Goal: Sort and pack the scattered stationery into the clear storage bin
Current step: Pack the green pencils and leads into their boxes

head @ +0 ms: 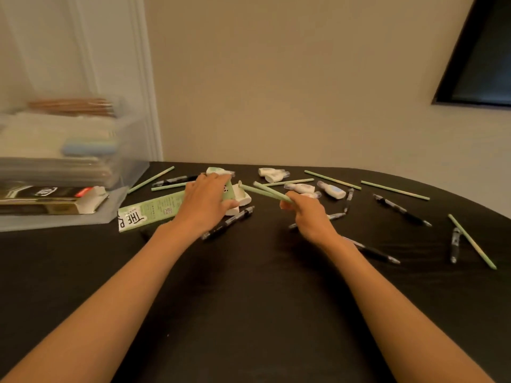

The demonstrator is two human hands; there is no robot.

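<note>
My right hand [307,214] is closed around two pale green pencils [265,190] that point up and left. My left hand [206,199] rests on the open end of a green and white pencil box [154,210] lying flat on the black table [249,299]. More green pencils [331,179] and several black pens [401,210] lie scattered across the table. White correction tape dispensers [330,188] sit behind my hands. The clear storage bin [69,150] stands at the far left and holds stacked paper, erasers and brown pencils.
A flat clear lid [55,217] under the bin's front carries a dark box with an open flap. A white door frame [143,78] rises behind the bin. A dark screen [484,56] hangs on the wall at the upper right.
</note>
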